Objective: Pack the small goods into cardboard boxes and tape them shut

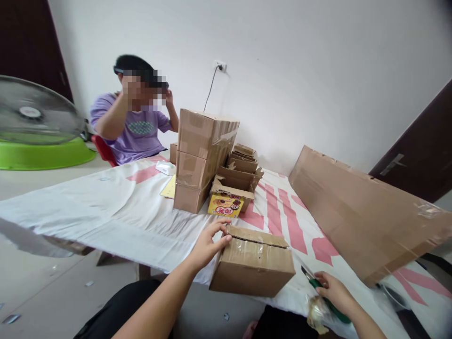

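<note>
A closed cardboard box (256, 263) with tape over its top seam sits at the near edge of the table. My left hand (213, 242) grips its upper left corner, fingers on the far side and thumb on the near side. To the right of the box, my right hand (330, 289) has its fingers closed around a green-handled utility knife (314, 282), whose tip points away from me. Crumpled clear tape (315, 310) lies under the knife at the table edge.
Beyond the box stand stacked cartons (192, 162), a row of opened boxes (243, 181) and a yellow printed pack (224, 205). A large cardboard sheet (363, 212) leans at the right. Across the table sits a person (141, 132) with raised hands; a fan (31, 113) stands left.
</note>
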`<state>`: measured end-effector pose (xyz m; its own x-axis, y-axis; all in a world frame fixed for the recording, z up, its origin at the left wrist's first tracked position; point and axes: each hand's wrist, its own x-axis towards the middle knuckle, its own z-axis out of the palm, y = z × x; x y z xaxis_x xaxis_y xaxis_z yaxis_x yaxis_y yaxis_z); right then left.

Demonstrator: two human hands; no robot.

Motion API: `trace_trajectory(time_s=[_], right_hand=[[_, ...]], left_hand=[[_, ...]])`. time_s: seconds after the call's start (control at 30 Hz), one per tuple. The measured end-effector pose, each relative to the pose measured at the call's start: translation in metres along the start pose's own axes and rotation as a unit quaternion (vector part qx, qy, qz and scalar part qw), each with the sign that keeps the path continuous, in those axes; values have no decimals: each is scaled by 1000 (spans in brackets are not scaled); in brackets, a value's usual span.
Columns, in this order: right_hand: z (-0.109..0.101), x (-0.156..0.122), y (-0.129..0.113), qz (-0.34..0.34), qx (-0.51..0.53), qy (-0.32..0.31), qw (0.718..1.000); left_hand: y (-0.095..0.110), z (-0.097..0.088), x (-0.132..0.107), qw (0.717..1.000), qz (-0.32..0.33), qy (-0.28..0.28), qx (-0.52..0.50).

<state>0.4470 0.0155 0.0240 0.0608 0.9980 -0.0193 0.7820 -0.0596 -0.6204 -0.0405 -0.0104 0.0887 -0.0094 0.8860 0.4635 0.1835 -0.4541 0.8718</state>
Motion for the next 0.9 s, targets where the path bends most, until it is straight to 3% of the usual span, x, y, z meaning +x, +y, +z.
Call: trace_trajectory(time_s=[0.2, 0.47, 0.63, 0.7, 0.77, 0.83, 0.9], right_hand=[[7, 2, 5, -6, -98, 3, 995], [12, 7, 1, -63, -131, -60, 987], [-1, 19, -7, -64, -164, -36, 984], [-15, 26, -29, -55, -187, 3, 981], [-30, 27, -68, -65, -205, 59, 975], [-39, 16, -123, -147, -202, 94, 964], [-36, -3, -186, -266, -215, 57, 938]], left_hand=[[-4, 15, 2, 998, -33, 32, -44], [4, 17, 0, 996, -37, 49, -65], [2, 20, 0, 994, -50, 68, -68], [1, 22, 0, 993, -46, 78, -72], [1, 25, -1, 992, -39, 92, -76], [0, 26, -2, 992, -34, 99, -77], [0, 27, -2, 992, -34, 100, -76]])
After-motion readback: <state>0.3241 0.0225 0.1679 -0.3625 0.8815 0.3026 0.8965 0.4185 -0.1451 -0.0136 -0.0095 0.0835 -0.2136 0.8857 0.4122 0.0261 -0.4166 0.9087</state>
